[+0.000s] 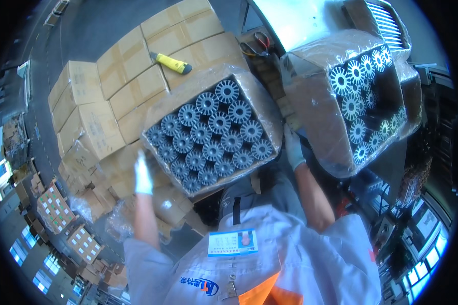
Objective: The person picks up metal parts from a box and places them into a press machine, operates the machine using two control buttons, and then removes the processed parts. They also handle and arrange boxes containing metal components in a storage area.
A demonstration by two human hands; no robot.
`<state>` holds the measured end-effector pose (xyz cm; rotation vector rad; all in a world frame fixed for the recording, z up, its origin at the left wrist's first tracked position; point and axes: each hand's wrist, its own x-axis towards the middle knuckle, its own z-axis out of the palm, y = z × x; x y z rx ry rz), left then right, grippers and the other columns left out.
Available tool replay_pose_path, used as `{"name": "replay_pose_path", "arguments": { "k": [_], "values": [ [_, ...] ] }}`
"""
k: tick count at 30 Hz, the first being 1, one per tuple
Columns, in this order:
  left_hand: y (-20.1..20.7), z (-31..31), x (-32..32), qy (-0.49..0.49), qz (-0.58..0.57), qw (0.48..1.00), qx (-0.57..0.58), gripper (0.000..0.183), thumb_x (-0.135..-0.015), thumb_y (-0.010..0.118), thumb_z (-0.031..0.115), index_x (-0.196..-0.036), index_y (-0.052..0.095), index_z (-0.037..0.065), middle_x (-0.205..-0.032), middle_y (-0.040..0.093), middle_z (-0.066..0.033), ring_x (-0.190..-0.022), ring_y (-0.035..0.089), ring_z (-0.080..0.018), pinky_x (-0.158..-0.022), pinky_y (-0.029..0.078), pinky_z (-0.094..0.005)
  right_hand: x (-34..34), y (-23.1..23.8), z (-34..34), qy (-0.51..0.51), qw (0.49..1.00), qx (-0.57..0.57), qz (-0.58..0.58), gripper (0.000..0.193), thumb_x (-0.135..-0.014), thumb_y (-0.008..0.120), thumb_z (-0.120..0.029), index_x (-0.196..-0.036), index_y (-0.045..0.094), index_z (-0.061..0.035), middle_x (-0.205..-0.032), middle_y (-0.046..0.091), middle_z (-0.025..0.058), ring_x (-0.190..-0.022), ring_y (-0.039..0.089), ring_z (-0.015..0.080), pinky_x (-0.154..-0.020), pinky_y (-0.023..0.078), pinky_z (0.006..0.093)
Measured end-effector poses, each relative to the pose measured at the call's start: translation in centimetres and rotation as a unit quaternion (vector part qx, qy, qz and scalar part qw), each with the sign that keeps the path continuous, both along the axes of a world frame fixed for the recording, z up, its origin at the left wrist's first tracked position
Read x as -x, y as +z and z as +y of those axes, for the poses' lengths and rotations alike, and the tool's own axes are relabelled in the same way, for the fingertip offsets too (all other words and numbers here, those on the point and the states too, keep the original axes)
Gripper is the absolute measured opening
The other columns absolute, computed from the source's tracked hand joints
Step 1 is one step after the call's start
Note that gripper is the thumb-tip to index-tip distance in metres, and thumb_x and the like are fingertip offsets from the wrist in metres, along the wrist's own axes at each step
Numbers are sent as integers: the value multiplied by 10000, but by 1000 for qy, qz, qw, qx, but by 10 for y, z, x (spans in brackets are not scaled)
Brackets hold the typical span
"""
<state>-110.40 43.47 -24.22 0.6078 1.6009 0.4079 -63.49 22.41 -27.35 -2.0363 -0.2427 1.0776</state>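
An open cardboard carton (271, 109) lined with clear plastic sits in front of me, tilted on its stand. Rows of dark slotted metal cores (220, 123), round with holes through their middles, fill it. My left hand (143, 175), in a white glove, is beside the carton's left edge with fingers stretched out and somewhat blurred; whether it touches the cardboard I cannot tell. Against the carton's right side lies my gloved right hand (293, 148), fingers extended along the wall, their tips partly hidden. No loose object shows in either hand.
Closed cardboard boxes (132, 56) are stacked at the far left, with a yellow utility knife (173, 63) on top. Red-handled pliers (262, 41) lie behind the carton. To the right stands a second plastic-lined carton (315, 107), partly filled with similar cores.
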Motion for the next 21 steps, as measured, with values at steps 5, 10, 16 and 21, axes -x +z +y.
{"name": "replay_pose_path", "arguments": {
  "k": [5,10,16,21],
  "values": [
    [6,-131,-50,184,-284,940,49,682,-1020,426,559,-1524,392,100,-1546,446,-101,-1379,462,-344,-1166,366,-540,33,11,5,-152,955,-57,248,373,-1032,556,-389,-1159,668,-57,-977,702,48,-846,702,179,-710,576,334],
    [-62,-160,-55,289,-271,916,-62,579,-1050,365,447,-1519,404,111,-1560,427,-102,-1368,473,-348,-1129,408,-547,59,-63,-1,-131,956,-255,69,197,-980,619,-180,-1148,670,-90,-1101,728,130,-992,712,242,-826,569,374],
    [-127,-147,-10,197,-117,962,-148,433,-1040,478,309,-1311,591,-9,-1227,658,-130,-1050,637,-277,-947,518,-406,34,-37,18,313,870,42,-379,472,-977,484,-194,-1449,474,-181,-969,730,176,-773,711,351,-681,535,518],
    [-113,-105,-34,24,38,992,-115,393,-1003,539,313,-1212,634,-6,-1110,675,-109,-946,633,-262,-873,521,-405,23,-34,13,109,993,-13,-54,535,-1046,428,-405,-1460,497,-73,-1459,543,173,-1390,457,328,-1163,338,387]
  ]
}}
